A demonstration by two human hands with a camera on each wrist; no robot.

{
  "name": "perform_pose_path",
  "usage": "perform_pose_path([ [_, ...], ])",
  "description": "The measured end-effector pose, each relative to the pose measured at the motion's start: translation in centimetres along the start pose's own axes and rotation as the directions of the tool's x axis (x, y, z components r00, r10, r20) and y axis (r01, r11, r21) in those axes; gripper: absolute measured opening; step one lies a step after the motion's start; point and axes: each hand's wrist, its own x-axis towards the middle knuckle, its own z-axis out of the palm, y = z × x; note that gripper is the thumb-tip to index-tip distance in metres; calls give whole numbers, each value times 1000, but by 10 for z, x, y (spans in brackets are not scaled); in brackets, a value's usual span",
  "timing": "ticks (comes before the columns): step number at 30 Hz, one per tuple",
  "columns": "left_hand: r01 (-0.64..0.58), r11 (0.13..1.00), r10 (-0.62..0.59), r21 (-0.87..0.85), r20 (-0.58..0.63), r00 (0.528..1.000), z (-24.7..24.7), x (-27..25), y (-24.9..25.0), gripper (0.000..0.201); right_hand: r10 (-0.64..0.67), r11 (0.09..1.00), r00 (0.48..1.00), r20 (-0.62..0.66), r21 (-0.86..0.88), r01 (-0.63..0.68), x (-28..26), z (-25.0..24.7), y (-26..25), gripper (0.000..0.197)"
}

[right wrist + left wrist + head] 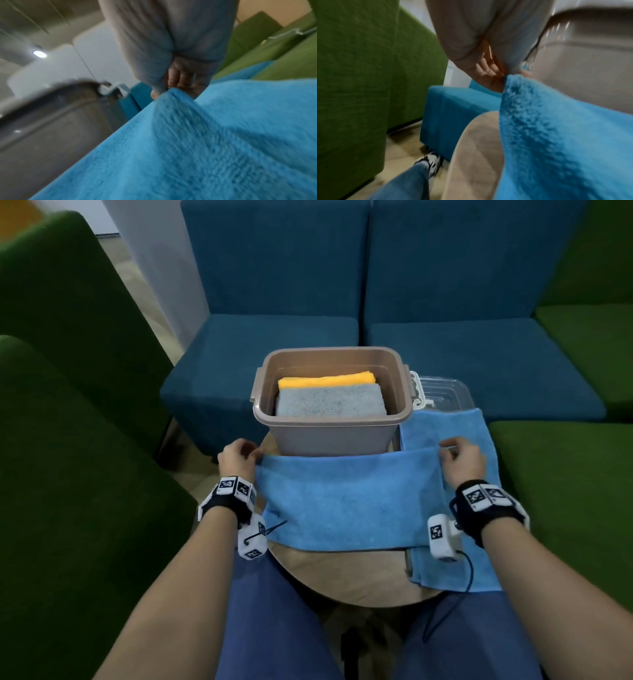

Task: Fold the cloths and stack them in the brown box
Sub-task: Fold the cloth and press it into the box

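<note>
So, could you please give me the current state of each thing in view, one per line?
brown box: open, upright on the round table.
grey cloth: folded, in the box.
orange cloth: folded, in the box behind the grey one.
blue cloth: pinched at two corners by left hand and right hand.
second blue cloth: lying underneath, to the right.
clear lid: off, behind the cloths.
</note>
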Motion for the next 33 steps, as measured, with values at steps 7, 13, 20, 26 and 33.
perform_pose_path([
  [7, -182, 945, 147, 273, 145, 978, 32, -54, 21, 35, -390, 837, 842, 374, -237, 493, -65, 38, -11, 54],
  [13, 271, 924, -320, 271, 160, 934, 23, -86, -8, 43, -131, 812, 809, 573, -406, 419, -71, 50, 29, 59],
  [20, 189, 947, -256, 260, 257, 932, 3, -90, -41, 35, -95, 759, 800, 593, -477, 444, -69, 53, 38, 75],
  [26, 313, 933, -348, 180, 216, 912, -3, -82, -46, 29, -60, 779, 813, 580, -482, 401, -75, 51, 31, 80],
  [33, 142, 942, -190, 303, 138, 972, -5, -81, -34, 41, 34, 785, 821, 570, -524, 331, -90, 53, 12, 85],
])
